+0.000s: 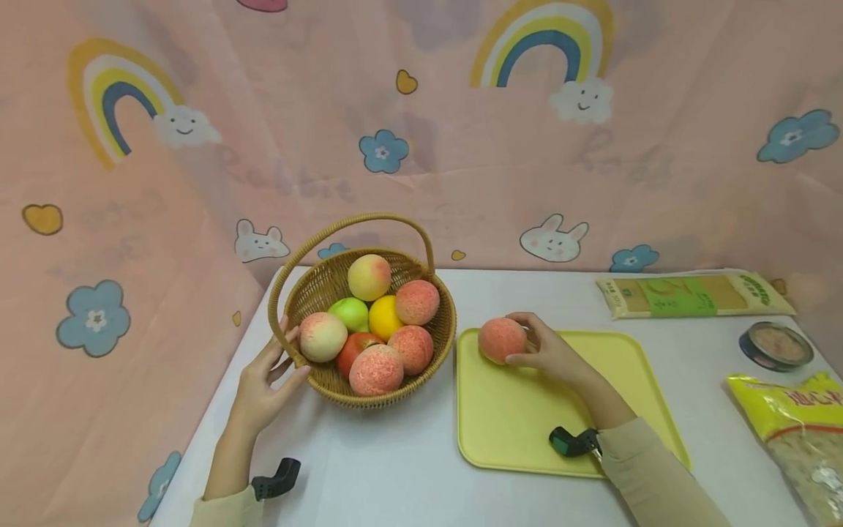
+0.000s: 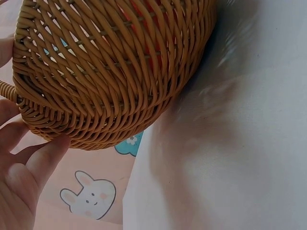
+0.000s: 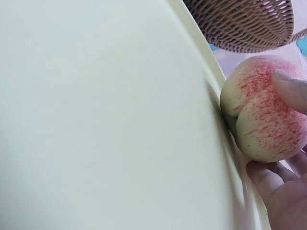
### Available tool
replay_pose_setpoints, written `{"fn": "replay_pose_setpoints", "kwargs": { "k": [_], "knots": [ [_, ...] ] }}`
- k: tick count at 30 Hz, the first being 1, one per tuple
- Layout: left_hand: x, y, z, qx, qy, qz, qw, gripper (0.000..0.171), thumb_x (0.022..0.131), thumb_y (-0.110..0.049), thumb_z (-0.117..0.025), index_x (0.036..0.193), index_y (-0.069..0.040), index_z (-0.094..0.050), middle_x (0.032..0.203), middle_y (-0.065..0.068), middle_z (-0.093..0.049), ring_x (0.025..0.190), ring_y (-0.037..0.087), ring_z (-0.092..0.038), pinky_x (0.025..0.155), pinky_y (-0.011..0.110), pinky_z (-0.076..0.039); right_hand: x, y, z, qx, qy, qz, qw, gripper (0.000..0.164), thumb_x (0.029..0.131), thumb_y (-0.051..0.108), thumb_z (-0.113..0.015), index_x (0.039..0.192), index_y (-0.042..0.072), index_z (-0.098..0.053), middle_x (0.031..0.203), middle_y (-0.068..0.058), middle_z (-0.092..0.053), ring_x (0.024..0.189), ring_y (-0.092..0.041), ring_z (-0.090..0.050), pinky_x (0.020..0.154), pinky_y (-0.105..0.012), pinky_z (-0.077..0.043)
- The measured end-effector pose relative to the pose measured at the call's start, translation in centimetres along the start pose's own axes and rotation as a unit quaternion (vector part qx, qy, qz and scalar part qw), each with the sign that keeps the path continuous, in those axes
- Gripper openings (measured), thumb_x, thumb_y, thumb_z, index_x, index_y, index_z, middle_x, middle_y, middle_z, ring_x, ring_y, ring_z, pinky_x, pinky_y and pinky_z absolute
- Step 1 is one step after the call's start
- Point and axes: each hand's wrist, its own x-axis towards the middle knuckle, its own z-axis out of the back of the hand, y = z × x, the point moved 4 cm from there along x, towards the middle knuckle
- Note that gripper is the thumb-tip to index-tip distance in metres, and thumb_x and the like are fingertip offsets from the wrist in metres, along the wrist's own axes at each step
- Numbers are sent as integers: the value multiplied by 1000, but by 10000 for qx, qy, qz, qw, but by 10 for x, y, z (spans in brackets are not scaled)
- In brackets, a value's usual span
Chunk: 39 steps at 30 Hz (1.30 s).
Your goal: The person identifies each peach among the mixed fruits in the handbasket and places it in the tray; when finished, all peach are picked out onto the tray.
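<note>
A wicker basket with a tall hoop handle stands at the middle left of the white table. Inside it lie several peaches, a green fruit, a yellow fruit and a red fruit, partly hidden. My left hand holds the basket's left side near the foot of the handle; in the left wrist view its thumb lies against the outer weave. In my right hand is a pinkish peach, gripped between thumb and fingers at the back left corner of the yellow tray.
At the back right lies a flat pack of noodles. A round tin and a yellow-topped bag sit along the right side. Behind the table hangs a pink patterned cloth, which also covers the left side.
</note>
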Motion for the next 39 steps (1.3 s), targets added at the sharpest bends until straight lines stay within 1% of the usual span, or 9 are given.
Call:
{"fn": "replay_pose_setpoints", "kwargs": {
  "k": [5,8,10,13,16,20,29,36,39],
  "knots": [
    [0,0,0,50,-27,59,10000,65,77,5,-72,137,-4,-49,153,12,-31,134,23,-38,89,19,-49,-1,-3,0,336,184,17,9993,75,80,10,-74,140,5,-29,146,-19,-34,139,-37,-27,102,-10,-39],
    [0,-1,0,42,-5,84,10000,64,78,5,-71,137,-5,-49,153,12,-31,134,24,-38,89,20,-49,-2,-5,0,376,245,33,9990,76,79,9,-75,140,4,-29,146,-19,-34,139,-36,-27,101,-7,-38],
    [-1,-1,0,65,-2,84,9999,64,78,5,-71,137,-4,-49,153,13,-31,133,25,-39,89,19,-49,-2,-5,-1,240,274,39,9993,77,79,11,-76,141,5,-30,147,-19,-34,140,-36,-26,105,-12,-37],
    [-1,-3,1,112,9,101,9999,63,78,7,-70,136,-1,-49,152,16,-31,132,28,-40,90,20,-50,-1,-5,-3,-8,348,14,9994,80,80,14,-75,144,5,-29,149,-19,-33,140,-37,-26,114,-30,-33],
    [0,-12,1,75,69,70,9999,60,78,9,-69,134,5,-48,150,24,-31,131,35,-40,89,31,-53,-3,-5,-1,-121,365,-57,9992,82,81,16,-74,146,4,-26,151,-20,-30,140,-39,-26,115,-49,-27],
    [4,-29,2,16,142,59,9999,56,80,8,-68,132,9,-48,148,28,-31,130,41,-40,87,46,-51,-5,2,5,-345,264,-56,9990,83,82,19,-74,147,4,-25,152,-20,-28,141,-39,-24,115,-54,-23],
    [6,-38,5,114,44,94,9999,56,77,10,-68,130,12,-49,147,30,-33,125,46,-41,86,46,-53,3,61,13,-974,138,812,9918,74,85,9,-70,145,1,-28,151,-21,-29,141,-40,-23,115,-45,-20],
    [7,-37,4,146,32,31,9999,57,76,11,-68,130,12,-49,146,30,-33,124,47,-41,84,48,-54,23,106,3,-1219,422,1124,9853,75,85,14,-71,147,6,-29,153,-14,-31,142,-33,-24,117,-48,-23],
    [7,-36,3,101,49,40,9999,57,76,11,-68,130,13,-48,146,31,-33,124,47,-41,85,48,-53,35,125,-6,-1127,623,1176,9847,76,85,16,-71,147,6,-28,153,-13,-30,143,-30,-24,118,-46,-24]
  ]
}}
